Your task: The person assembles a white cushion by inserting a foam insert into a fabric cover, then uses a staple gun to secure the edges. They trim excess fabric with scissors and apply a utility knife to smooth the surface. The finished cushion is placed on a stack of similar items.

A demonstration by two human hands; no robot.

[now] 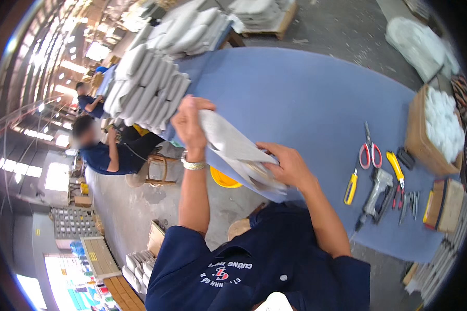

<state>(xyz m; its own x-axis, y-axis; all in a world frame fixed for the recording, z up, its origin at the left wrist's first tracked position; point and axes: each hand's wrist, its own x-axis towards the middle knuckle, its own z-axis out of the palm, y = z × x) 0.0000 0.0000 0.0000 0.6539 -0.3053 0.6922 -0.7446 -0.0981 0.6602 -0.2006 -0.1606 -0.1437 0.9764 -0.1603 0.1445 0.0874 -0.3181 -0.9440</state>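
Observation:
A light grey fabric-covered pad (231, 140) is held tilted over the near edge of the blue-topped table. Its far end is gripped by my left hand (191, 124), which has a metal-banded watch (193, 165) at the wrist. My right hand (290, 165) closes on the pad's edge nearer my body, with the fingertips partly behind the fabric. The pad's lower end is smeared by motion. To the left of my left hand stands a tall stack of similar grey pads (150, 90).
On the table (296, 88) at right lie red-handled scissors (370, 155), a yellow screwdriver (351, 187), a staple gun (376, 194) and yellow-handled cutters (396, 167). A cardboard box (419, 132) of white stuffing stands beyond. A yellow bucket (224, 178) is below. A seated co-worker (106, 150) is at left.

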